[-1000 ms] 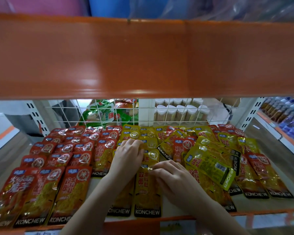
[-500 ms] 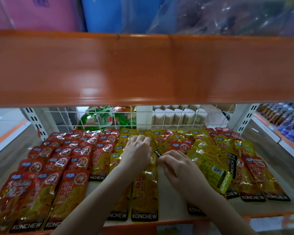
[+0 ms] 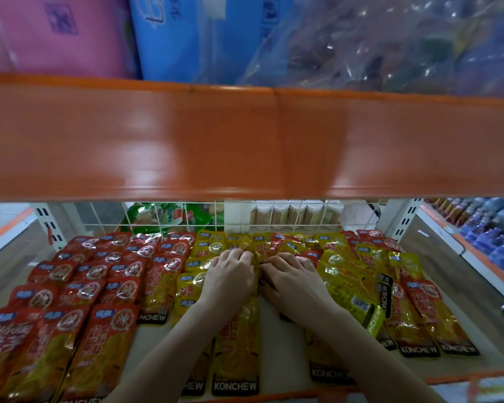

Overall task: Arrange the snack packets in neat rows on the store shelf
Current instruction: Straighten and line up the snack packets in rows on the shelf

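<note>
Front edge: the store shelf (image 3: pixel 277 341) has a pale flat deck with an orange lip, bare patch between the forearms.
Red packets (image 3: pixel 79 289): glossy crinkly foil pouches, long and flat, lying in pretty tidy overlapping rows on the left half of the shelf, black KONCHEW band at the near ends.
Yellow packets (image 3: pixel 352 283): same shiny pouch shape, middle and right of the shelf, way messier, some tilted and piled on each other.
Left hand (image 3: pixel 230 279): palm down on the yellow packets mid-shelf, fingers curled over them; can't tell if it's actually gripping one.
Right hand (image 3: pixel 294 283): right beside the left, fingers bent onto the packets, grip also unclear.
Back: white wire grid (image 3: pixel 169 219) with green bags behind it.
Above: smooth orange upper shelf beam (image 3: pixel 245 141).
</note>
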Available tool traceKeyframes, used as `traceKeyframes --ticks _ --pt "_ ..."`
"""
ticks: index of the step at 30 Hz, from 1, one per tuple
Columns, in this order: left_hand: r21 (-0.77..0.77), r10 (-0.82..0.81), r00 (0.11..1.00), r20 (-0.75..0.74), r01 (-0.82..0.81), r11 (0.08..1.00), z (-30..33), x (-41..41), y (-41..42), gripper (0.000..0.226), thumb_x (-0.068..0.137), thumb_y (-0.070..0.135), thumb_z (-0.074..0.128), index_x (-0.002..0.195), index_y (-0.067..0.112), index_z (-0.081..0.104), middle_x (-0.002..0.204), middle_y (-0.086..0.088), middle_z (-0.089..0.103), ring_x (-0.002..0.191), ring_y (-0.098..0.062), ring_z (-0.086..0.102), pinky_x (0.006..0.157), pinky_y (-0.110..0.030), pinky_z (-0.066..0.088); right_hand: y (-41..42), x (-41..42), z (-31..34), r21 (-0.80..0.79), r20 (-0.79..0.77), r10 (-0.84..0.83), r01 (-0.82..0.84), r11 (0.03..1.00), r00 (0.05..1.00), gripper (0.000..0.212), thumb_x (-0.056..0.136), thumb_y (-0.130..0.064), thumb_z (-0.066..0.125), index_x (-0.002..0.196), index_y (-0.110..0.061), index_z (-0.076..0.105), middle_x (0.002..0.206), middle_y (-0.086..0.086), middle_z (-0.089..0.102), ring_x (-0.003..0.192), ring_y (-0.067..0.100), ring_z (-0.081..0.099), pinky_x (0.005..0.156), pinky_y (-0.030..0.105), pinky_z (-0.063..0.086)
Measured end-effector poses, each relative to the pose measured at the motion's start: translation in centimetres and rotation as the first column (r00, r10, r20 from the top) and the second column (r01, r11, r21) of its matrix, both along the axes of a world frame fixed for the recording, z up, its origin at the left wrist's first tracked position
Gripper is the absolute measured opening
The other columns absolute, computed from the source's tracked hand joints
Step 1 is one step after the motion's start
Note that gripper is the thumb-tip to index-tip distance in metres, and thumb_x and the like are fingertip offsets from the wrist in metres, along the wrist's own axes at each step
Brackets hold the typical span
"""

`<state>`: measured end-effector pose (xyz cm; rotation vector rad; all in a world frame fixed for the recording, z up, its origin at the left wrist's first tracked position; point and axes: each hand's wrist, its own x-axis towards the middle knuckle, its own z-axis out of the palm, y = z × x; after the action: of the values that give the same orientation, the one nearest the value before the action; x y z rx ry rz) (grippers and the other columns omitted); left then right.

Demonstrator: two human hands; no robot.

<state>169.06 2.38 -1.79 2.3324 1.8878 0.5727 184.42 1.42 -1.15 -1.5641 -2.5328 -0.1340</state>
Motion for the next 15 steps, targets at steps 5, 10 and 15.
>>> traceKeyframes --ticks 5,10,15 --pt "0.0 -0.003 1.0 -0.003 0.003 1.0 0.2 0.0 0.1 0.032 0.098 0.029 0.034 0.124 0.02 0.049 0.129 0.003 0.049 0.124 -0.016 0.04 0.102 -0.031 0.031 0.4 -0.4 0.1 0.092 0.038 -0.014 0.01 0.996 0.999 0.044 0.076 -0.05 0.035 0.096 -0.023 0.064 0.108 -0.005 0.058 0.107 0.023 0.053 0.086 0.043 0.046" --pt "0.024 -0.026 1.0 0.001 0.026 0.999 0.8 -0.1 0.1 0.033 0.098 0.027 0.035 0.127 0.018 0.048 0.131 0.001 0.048 0.125 -0.017 0.039 0.102 -0.032 0.033 0.5 0.8 1.1 0.06 0.064 -0.016 0.012 0.998 0.998 0.048 0.072 -0.056 0.057 0.107 -0.023 0.06 0.116 -0.003 0.053 0.113 0.023 0.048 0.088 0.046 0.047" --pt "0.077 -0.079 0.997 0.021 0.077 0.994 2.0 1.0 0.3 0.034 0.098 0.023 0.038 0.129 0.014 0.049 0.128 -0.002 0.052 0.123 -0.02 0.042 0.1 -0.033 0.037 -0.2 2.9 1.5 -0.017 0.007 -0.026 0.027 0.999 1.0 0.053 0.083 -0.053 0.055 0.128 -0.028 0.044 0.139 -0.002 0.033 0.13 0.023 0.031 0.099 0.042 0.035"
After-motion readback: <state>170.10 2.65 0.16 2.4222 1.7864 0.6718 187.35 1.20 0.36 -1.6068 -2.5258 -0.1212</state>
